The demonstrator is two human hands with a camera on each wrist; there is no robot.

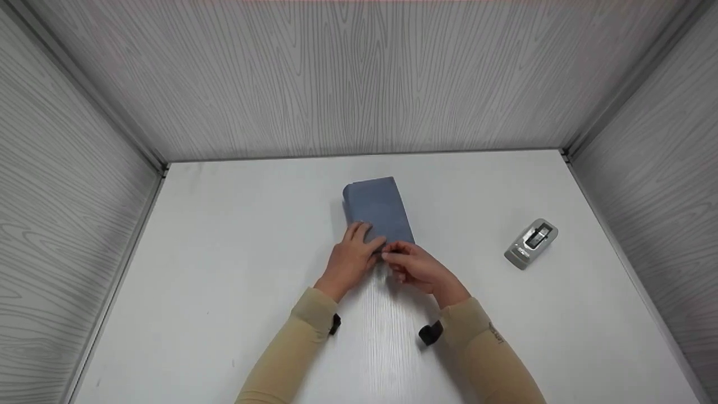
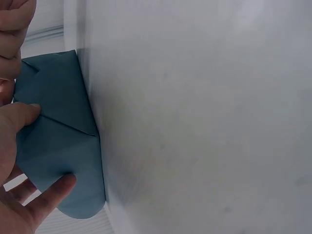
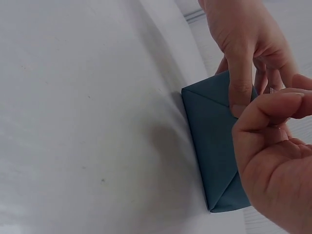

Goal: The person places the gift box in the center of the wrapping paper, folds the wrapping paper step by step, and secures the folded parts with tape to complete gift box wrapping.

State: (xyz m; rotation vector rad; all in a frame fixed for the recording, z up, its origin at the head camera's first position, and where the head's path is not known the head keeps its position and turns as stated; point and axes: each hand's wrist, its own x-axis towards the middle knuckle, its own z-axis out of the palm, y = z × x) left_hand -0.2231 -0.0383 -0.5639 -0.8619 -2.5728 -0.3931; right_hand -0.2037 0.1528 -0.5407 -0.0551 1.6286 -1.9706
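Note:
A box-shaped parcel wrapped in blue paper (image 1: 378, 207) lies on the table, its near end folded into flaps (image 3: 214, 131). My left hand (image 1: 349, 261) rests on that near end. In the left wrist view its thumb (image 2: 27, 114) presses the folded end, with a straight finger (image 2: 53, 195) spread lower on it. My right hand (image 1: 418, 266) is at the right of the same end, close to the left thumb. Its thumb and curled fingers pinch a small clear strip (image 3: 272, 90) that looks like tape, mostly hidden by the fingers.
A grey tape dispenser (image 1: 530, 244) stands on the right side of the white table (image 1: 224, 252). Grey wood-grain panels (image 1: 359, 78) wall in the back and both sides. Dark wrist cameras (image 1: 431, 333) sit on the sleeves.

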